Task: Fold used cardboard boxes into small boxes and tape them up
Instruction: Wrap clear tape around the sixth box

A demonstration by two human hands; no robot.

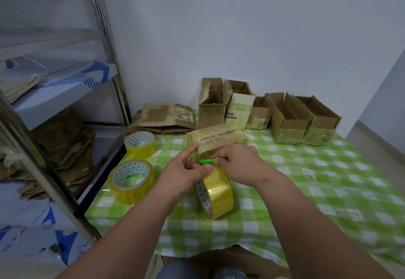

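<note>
Above the green-checked tablecloth (306, 169), both hands meet at a roll of yellow tape (215, 193) standing on edge. Left hand (182, 173): thumb pressed on the roll's top, index finger extended to touch the taped cardboard box (217, 141) just behind; whether the other fingers curl inside the core cannot be told. Right hand (238, 162): fingers curled around a small green tool (206, 161), held at the roll's top edge. Two more tape rolls (131, 181) lie flat to the left. Along the wall stand open taped boxes (287, 123); one white-faced box (237, 112) reads "And" and "ncare", partly cut off. Flattened cardboard (166, 118) is stacked beside a metal shelf (54, 94).
</note>
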